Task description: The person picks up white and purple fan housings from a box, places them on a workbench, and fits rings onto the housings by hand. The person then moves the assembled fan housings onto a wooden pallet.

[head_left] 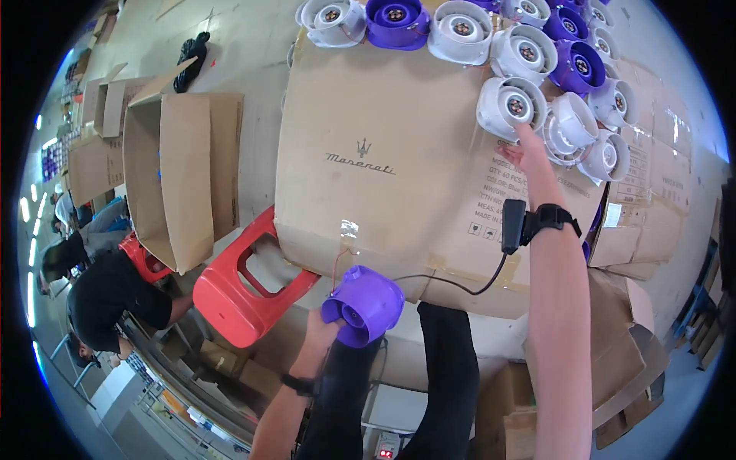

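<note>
My left hand [323,331] is closed on the rim of a purple round plastic housing [368,303] above my left thigh. The housing is tilted, so its hollow inside partly shows, and a thin reddish wire rises beside it. At the far right of a large cardboard box [383,207], my right hand [518,149] grips the near edge of a white round plastic housing [498,111]. One finger reaches over its rim while the others curl below. That housing sits on the box with its opening up, showing a round metal-centred part inside.
More white housings [460,31] and purple housings [580,67] crowd the box's far and right edges. A red plastic stool [230,307] stands left of the box, near an open carton [186,184]. A black cable [460,287] runs from my right wrist. Another person [107,291] bends at far left.
</note>
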The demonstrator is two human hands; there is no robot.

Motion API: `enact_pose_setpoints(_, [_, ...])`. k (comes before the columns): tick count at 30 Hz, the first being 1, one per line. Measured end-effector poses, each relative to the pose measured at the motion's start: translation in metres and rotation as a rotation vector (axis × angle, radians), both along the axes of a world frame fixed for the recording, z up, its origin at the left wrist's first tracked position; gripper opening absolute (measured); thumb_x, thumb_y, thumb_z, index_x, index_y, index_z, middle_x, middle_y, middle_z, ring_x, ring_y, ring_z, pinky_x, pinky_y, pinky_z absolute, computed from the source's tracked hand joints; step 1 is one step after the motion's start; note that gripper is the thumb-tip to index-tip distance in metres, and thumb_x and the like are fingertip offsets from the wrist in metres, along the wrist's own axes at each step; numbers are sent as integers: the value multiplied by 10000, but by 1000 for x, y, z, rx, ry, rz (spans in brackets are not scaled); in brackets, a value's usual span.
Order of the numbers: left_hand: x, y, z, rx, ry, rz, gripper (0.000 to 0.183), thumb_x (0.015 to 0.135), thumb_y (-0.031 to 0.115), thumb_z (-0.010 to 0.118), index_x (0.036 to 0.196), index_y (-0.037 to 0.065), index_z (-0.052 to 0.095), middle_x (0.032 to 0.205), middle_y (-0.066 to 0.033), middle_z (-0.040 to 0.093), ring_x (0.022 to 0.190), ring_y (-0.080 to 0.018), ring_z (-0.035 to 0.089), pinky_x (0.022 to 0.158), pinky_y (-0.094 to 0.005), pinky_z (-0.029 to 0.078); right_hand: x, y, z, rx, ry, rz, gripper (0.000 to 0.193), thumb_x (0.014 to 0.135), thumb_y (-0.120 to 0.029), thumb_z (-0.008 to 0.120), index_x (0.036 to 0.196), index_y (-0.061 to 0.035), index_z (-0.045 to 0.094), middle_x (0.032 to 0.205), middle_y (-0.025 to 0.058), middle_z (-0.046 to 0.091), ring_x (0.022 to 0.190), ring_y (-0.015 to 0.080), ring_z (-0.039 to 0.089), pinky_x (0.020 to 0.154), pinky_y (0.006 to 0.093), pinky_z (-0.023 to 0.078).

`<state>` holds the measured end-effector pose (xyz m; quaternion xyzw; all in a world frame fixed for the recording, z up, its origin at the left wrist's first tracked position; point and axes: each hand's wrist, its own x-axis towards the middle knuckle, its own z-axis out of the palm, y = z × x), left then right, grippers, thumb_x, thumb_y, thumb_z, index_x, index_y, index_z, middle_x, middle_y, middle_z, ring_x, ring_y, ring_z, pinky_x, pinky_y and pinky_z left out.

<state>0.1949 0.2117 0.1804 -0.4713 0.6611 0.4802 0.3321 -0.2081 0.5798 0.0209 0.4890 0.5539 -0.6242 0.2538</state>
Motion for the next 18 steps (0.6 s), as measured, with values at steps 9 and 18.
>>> enact_pose_setpoints(9, [59,-24,36,-93,41,206,360,736,-118,630,1084,-29,653,1005,-52,691,931,-141,634,859,-306,499,-4,28,-62,581,966,1246,328,917,-277,631,1093,-1,647,967,196,686,822,341,676,733,425,555])
enact_pose_setpoints(18, [77,-14,75,-126,118,361,351,726,-13,651,1076,-6,669,882,-93,710,830,-116,612,800,-322,513,54,159,-28,254,758,1280,231,968,-86,527,1133,65,582,1111,178,617,1004,264,599,907,389,514])
